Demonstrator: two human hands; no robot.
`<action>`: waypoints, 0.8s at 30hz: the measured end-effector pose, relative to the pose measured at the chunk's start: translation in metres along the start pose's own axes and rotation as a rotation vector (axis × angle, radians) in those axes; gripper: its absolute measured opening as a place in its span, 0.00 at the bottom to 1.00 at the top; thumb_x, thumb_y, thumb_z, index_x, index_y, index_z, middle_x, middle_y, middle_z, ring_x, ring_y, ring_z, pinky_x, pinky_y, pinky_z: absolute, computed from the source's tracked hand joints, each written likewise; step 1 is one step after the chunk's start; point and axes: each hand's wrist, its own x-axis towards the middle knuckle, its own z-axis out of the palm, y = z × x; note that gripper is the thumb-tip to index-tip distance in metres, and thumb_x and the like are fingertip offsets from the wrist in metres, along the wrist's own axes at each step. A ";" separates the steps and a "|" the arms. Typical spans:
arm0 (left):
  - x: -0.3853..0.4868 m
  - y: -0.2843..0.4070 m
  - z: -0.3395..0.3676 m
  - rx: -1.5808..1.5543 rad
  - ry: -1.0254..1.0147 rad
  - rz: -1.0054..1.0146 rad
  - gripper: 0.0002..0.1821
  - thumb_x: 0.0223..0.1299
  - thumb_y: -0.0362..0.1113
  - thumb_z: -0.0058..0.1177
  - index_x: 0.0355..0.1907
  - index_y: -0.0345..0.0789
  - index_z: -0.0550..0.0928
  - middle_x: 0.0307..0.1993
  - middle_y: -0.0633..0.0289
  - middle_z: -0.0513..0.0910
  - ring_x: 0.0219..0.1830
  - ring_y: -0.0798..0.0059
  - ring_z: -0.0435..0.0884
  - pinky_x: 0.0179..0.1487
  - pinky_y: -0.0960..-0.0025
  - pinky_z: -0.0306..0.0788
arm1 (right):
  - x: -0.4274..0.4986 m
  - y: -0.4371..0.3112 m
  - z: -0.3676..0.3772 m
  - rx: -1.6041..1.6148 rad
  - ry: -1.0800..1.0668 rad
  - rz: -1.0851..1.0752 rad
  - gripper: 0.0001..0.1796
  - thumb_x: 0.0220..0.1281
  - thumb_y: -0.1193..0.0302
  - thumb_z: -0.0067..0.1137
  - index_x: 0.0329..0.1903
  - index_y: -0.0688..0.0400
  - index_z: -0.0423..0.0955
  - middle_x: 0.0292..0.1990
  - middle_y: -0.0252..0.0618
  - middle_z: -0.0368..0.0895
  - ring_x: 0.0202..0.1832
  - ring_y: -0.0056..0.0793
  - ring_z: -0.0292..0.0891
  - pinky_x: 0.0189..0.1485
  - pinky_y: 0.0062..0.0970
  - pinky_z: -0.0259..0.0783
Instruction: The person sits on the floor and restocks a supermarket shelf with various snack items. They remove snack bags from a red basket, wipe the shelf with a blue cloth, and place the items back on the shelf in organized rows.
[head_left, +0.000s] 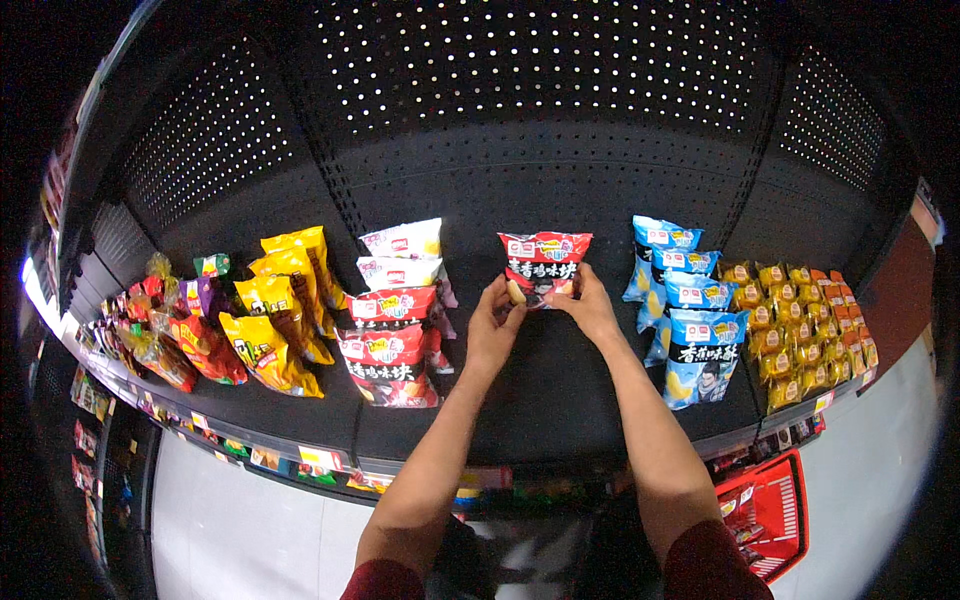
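Observation:
Both my hands hold one red snack bag (545, 262) upright over the middle of a black store shelf (555, 390). My left hand (496, 326) grips its lower left side, and my right hand (589, 304) grips its lower right side with the thumb on the front. To the left stands a row of bags, red ones (386, 367) in front and white ones (401, 240) behind. On the right is a row of blue snack bags (705, 360). Whether the held bag's base touches the shelf I cannot tell.
Yellow bags (266, 356) and mixed snack packs (202, 345) stand farther left. Small yellow packs (784, 394) line the shelf's right part, beside orange ones (855, 352). A perforated back panel (540, 67) rises behind. A red shopping basket (791, 517) with red packs sits below right.

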 end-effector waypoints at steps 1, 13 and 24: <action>0.000 0.000 0.001 0.020 -0.003 -0.008 0.32 0.63 0.25 0.58 0.69 0.30 0.65 0.59 0.56 0.76 0.60 0.71 0.75 0.62 0.70 0.70 | 0.001 0.001 0.000 -0.046 0.015 0.020 0.35 0.55 0.73 0.70 0.63 0.65 0.64 0.51 0.46 0.80 0.53 0.30 0.78 0.58 0.31 0.72; 0.008 -0.008 0.006 -0.040 -0.043 -0.062 0.34 0.64 0.25 0.57 0.71 0.31 0.62 0.64 0.52 0.73 0.65 0.66 0.72 0.66 0.67 0.67 | 0.010 0.011 0.001 -0.057 0.128 0.019 0.41 0.54 0.75 0.69 0.70 0.58 0.58 0.56 0.48 0.79 0.56 0.36 0.78 0.60 0.33 0.72; 0.000 -0.005 0.006 -0.062 -0.015 -0.023 0.37 0.63 0.26 0.58 0.73 0.32 0.59 0.64 0.49 0.71 0.66 0.63 0.71 0.66 0.66 0.67 | 0.001 0.010 0.004 -0.079 0.086 -0.031 0.42 0.59 0.73 0.66 0.73 0.61 0.54 0.61 0.52 0.74 0.63 0.37 0.72 0.66 0.35 0.67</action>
